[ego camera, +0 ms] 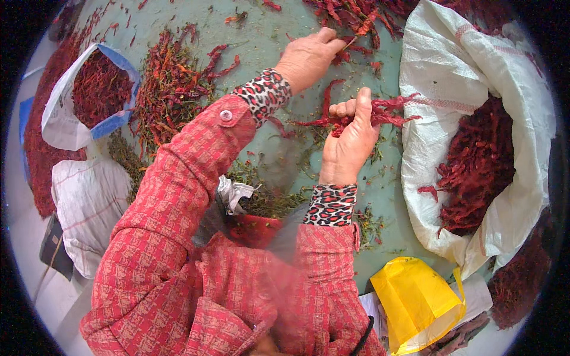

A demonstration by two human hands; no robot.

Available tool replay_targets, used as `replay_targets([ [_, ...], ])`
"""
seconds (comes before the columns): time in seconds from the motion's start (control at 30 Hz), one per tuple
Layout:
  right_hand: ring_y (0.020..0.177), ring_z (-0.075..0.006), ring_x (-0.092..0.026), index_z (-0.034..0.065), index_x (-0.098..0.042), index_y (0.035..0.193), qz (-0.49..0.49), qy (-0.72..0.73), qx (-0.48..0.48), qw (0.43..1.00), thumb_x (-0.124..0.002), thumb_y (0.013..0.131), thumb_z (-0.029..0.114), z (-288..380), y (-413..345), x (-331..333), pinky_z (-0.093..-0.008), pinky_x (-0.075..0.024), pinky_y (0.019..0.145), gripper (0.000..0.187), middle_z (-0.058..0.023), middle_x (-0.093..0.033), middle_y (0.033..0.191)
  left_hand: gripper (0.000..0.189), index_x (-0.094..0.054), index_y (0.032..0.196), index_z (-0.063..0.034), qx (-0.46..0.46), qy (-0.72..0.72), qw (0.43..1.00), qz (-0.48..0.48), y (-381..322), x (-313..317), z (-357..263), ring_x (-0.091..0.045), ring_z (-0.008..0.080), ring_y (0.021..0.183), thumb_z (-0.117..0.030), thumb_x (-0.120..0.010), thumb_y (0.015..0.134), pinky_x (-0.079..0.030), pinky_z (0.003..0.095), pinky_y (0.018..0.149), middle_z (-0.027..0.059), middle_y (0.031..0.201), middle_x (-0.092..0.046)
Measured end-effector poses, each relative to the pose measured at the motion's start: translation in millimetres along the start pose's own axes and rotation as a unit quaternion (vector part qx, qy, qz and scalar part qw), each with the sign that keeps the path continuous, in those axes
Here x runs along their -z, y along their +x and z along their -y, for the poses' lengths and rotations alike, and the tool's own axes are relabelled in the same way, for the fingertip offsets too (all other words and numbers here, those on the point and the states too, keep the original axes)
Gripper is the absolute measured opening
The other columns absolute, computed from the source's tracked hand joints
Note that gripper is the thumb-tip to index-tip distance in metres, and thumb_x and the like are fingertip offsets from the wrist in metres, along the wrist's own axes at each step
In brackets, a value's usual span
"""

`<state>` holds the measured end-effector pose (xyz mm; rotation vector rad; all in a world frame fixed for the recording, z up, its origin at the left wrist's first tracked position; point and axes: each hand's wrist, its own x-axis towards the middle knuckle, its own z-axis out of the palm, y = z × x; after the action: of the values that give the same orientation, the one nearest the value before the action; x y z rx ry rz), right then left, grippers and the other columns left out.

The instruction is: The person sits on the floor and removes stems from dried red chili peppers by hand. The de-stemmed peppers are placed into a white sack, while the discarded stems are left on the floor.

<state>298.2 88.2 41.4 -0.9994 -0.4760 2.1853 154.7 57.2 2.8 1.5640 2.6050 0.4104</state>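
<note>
My left hand (309, 58) reaches across the table, its fingertips closed at the stem of a dried red chilli pepper (367, 24) by the edge of a heap. Nearer to me, my right hand (349, 138) grips a small bunch of dried chilli peppers (392, 111), with ends sticking out on both sides and the thumb on top. A single chilli (328, 95) lies just beyond the right hand's fingers. To the right, a white woven sack (438, 133) gapes with many dried red chillies (476, 173) inside.
A pile of chillies with stems (171, 93) lies left on the green table surface (267, 26). Beyond it stands a white-and-blue bag (67, 111) of chillies. A red container (254, 229) with stem debris (271, 202) is before me. A yellow bag (414, 302) lies lower right.
</note>
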Motion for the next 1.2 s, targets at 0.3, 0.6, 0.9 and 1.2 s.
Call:
replay_targets([
  [0.3, 0.064, -0.0119, -0.053, 0.0034, -0.056, 0.085, 0.026, -0.062, -0.04, 0.997, -0.057, 0.088, 0.022, -3.2, -6.6, -11.9, -0.0267, -0.0448, 0.059, 0.019, -0.0023, -0.056, 0.071, 0.028, -0.055, 0.106, -0.0046, 0.271, -0.438, 0.856, 0.039, -67.6, 74.0, 67.3, -0.056, 0.0108, 0.08, -0.025, -0.057, 0.086, -0.045, 0.0268, 0.071, 0.0018, 0.101, -0.061],
  [0.6, 0.081, -0.0084, -0.054, 0.0018, -0.061, 0.099, 0.126, -0.227, -0.002, 0.966, -0.061, 0.086, 0.023, -16.7, -20.6, -22.4, -0.0246, -0.044, 0.072, 0.025, -0.0012, -0.062, 0.089, 0.02, -0.057, 0.097, 0.0015, 0.227, -0.522, 0.819, 0.066, -87.7, 71.8, -12.7, -0.054, 0.0083, 0.078, -0.015, -0.055, 0.086, -0.046, 0.0239, 0.071, 0.0008, 0.085, -0.06],
  [0.9, 0.072, -0.0058, -0.053, 0.0029, -0.059, 0.1, 0.128, -0.218, -0.059, 0.966, -0.059, 0.087, 0.02, -15.3, -16.4, -11.8, -0.0194, -0.0416, 0.063, 0.021, 0.0019, -0.059, 0.084, 0.025, -0.059, 0.102, -0.0007, 0.217, -0.523, 0.823, 0.055, -75.3, 78.3, -11.6, -0.054, 0.0086, 0.091, -0.02, -0.048, 0.091, -0.043, 0.0239, 0.081, 0.0007, 0.094, -0.06],
  [1.2, 0.062, -0.0045, -0.048, 0.0048, -0.062, 0.092, 0.176, -0.225, -0.075, 0.955, -0.062, 0.085, 0.024, -11.7, -22.3, -19.5, -0.0196, -0.038, 0.055, 0.02, 0.0034, -0.057, 0.073, 0.026, -0.06, 0.103, -0.0015, 0.228, -0.614, 0.754, 0.053, -75.8, 86.8, -16.8, -0.055, 0.0096, 0.09, -0.021, -0.046, 0.093, -0.043, 0.0246, 0.083, 0.0014, 0.097, -0.06],
])
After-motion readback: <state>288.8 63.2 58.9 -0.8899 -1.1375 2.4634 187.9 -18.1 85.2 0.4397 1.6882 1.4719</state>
